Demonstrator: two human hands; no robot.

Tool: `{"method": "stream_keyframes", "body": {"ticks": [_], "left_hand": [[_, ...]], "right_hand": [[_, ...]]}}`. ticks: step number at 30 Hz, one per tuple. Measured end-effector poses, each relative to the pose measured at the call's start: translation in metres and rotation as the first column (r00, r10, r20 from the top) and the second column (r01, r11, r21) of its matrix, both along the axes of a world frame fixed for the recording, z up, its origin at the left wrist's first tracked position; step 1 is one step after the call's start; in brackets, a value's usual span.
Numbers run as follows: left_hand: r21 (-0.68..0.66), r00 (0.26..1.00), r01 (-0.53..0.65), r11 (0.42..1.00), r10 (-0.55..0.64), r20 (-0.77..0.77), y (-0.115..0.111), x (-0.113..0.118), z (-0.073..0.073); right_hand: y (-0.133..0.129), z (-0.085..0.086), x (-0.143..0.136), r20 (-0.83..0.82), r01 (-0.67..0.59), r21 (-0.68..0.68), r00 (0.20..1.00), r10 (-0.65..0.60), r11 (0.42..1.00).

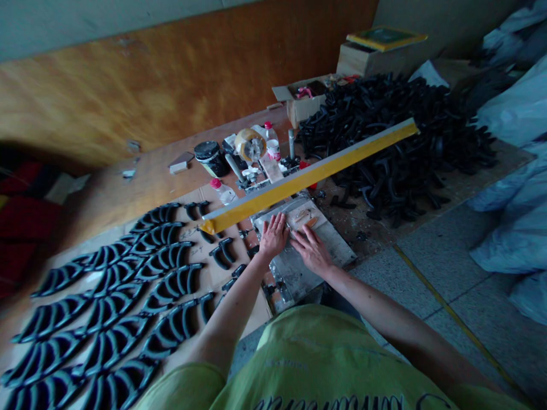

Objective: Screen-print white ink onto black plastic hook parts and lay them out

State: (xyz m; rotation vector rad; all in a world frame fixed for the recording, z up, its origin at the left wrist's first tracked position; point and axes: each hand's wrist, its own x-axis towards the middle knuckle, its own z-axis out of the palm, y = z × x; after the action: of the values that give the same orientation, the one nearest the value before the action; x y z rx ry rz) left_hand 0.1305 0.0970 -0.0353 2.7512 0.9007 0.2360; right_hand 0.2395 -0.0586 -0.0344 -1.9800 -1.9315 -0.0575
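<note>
- While L hand (274,235) & R hand (313,250) lie palm-down on grey plate (297,276), fingers of both are a bit spread; can't tell if anything's under them.
- Yellow-edged frame (311,180) tilts up just past hands, approx 12 o'clock.
- Progress, prob.: blk pcs in rows (111,310) at 8–9 o'clock look done; loose heap (397,154), 2 o'clock, looks left.
- Table (158,171): wood, w/ cardboard (253,316) under rows.
- Room: brown panel (179,74) at 11, pale sacks (508,233) at 3, speckled floor (478,296) at 4.
</note>
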Motion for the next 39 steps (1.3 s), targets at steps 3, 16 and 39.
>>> {"method": "stream_keyframes", "body": {"ticks": [3, 16, 39], "left_hand": [[0.011, 1.000, 0.019, 1.000, -0.019, -0.002, 0.000, -0.002, 0.000], [0.056, 1.000, 0.003, 0.998, -0.004, 0.017, -0.005, -0.003, 0.001], [-0.146, 0.987, 0.143, 0.979, -0.129, 0.100, 0.050, 0.037, 0.013]], "right_hand": [[0.000, 0.003, 0.000, -0.003, -0.003, -0.025, 1.000, 0.003, 1.000], [0.001, 0.010, -0.006, 0.074, 0.035, -0.076, 0.997, -0.030, 0.996], [-0.028, -0.001, 0.004, -0.079, -0.015, -0.048, 0.997, 0.011, 0.999]]}}
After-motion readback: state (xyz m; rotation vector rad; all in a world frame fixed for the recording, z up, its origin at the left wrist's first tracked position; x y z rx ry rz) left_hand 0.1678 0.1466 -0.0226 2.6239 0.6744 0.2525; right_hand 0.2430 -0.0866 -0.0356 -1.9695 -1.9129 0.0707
